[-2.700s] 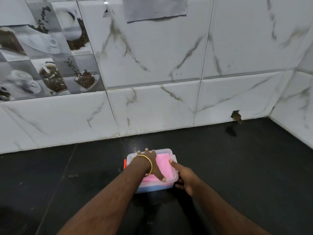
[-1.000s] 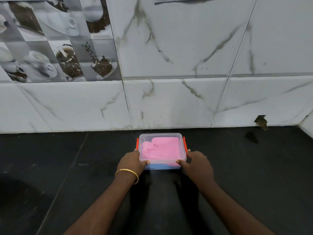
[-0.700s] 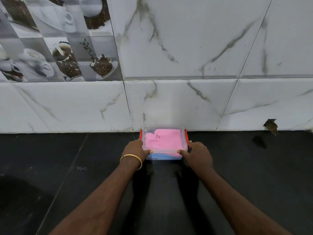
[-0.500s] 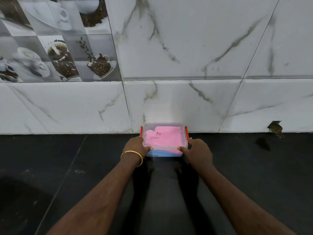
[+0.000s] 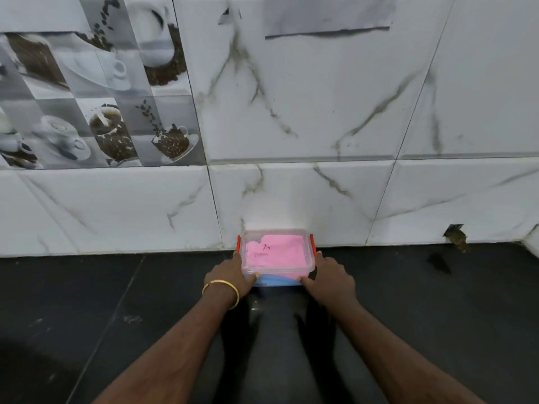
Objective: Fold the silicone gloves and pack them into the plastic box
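Observation:
A clear plastic box (image 5: 309, 265) with orange side clips (image 5: 312, 243) sits lidded on the black counter, its far side against the tiled wall. Through the lid I see a folded pink silicone glove (image 5: 277, 253), and a blue one (image 5: 274, 280) shows along the box's near bottom edge. My left hand (image 5: 226, 272), with a gold bangle on the wrist, holds the box's near left corner, thumb on the front. My right hand (image 5: 329, 275) holds the near right corner the same way.
The black counter (image 5: 116, 316) stretches to both sides and toward me. A white marble-tiled wall (image 5: 291, 126) rises right behind the box, with a chipped hole (image 5: 456, 236) low at the right. A paper sheet (image 5: 326, 13) hangs on the wall above.
Both hands moved from pressing on the lid to the box's near corners and slid the box away from me until it reached the wall.

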Action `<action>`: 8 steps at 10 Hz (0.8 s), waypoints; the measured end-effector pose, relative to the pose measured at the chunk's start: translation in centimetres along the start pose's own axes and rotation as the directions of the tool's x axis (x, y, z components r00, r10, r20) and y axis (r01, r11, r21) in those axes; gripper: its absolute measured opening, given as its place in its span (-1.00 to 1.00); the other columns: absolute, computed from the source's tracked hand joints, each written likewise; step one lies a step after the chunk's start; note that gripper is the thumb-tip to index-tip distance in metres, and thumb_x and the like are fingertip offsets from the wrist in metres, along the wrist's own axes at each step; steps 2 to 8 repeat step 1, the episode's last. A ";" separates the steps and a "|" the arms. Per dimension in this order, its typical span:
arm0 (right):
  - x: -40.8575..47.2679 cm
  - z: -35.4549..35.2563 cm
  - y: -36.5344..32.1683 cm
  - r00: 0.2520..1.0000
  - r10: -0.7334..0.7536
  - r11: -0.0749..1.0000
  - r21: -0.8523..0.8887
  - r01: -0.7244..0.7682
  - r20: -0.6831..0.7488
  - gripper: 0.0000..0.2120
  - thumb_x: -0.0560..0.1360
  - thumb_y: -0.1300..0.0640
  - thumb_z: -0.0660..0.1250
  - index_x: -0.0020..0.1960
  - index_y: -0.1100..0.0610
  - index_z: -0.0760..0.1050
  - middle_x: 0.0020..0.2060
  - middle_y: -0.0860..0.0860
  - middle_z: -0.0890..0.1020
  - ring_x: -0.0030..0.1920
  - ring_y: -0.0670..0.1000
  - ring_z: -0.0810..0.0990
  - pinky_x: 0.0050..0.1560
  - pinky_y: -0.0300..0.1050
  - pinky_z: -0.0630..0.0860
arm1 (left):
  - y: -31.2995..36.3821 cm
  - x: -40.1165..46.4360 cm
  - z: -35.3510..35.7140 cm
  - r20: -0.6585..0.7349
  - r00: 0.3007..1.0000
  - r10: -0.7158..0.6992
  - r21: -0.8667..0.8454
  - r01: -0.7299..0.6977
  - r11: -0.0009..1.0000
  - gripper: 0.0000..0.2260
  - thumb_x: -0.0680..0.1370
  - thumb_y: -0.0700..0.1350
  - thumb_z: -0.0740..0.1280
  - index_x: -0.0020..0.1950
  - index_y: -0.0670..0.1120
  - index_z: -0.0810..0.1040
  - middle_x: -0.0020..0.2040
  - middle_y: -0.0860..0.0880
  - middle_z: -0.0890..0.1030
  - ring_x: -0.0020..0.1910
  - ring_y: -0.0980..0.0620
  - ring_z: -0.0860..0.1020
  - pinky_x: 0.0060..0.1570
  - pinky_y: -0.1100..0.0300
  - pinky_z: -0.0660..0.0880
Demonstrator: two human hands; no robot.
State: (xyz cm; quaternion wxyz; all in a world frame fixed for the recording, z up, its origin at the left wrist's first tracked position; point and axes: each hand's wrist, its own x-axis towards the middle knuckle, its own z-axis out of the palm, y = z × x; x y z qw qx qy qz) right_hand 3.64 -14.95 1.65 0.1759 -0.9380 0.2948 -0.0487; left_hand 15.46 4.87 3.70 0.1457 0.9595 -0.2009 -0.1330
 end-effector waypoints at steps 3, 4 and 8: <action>-1.0 -1.4 -0.8 0.990 -0.044 0.996 -0.086 0.033 -0.135 -0.25 0.53 -0.28 0.16 0.55 0.13 0.11 0.40 0.12 0.42 0.38 0.18 0.41 0.27 0.09 0.41 | 0.2 -1.6 0.0 -0.087 0.996 0.011 0.069 -0.005 0.998 -0.19 0.50 0.33 0.16 0.58 -0.08 -0.04 0.54 -0.14 0.21 0.47 -0.22 0.26 0.39 -0.10 0.31; -1.0 -1.4 -0.8 0.990 -0.044 0.996 -0.086 0.033 -0.135 -0.25 0.53 -0.28 0.16 0.55 0.13 0.11 0.40 0.12 0.42 0.38 0.18 0.41 0.27 0.09 0.41 | 0.2 -1.6 0.0 -0.087 0.996 0.011 0.069 -0.005 0.998 -0.19 0.50 0.33 0.16 0.58 -0.08 -0.04 0.54 -0.14 0.21 0.47 -0.22 0.26 0.39 -0.10 0.31; -1.0 -1.4 -0.8 0.990 -0.044 0.996 -0.086 0.033 -0.135 -0.25 0.53 -0.28 0.16 0.55 0.13 0.11 0.40 0.12 0.42 0.38 0.18 0.41 0.27 0.09 0.41 | 0.2 -1.6 0.0 -0.087 0.996 0.011 0.069 -0.005 0.998 -0.19 0.50 0.33 0.16 0.58 -0.08 -0.04 0.54 -0.14 0.21 0.47 -0.22 0.26 0.39 -0.10 0.31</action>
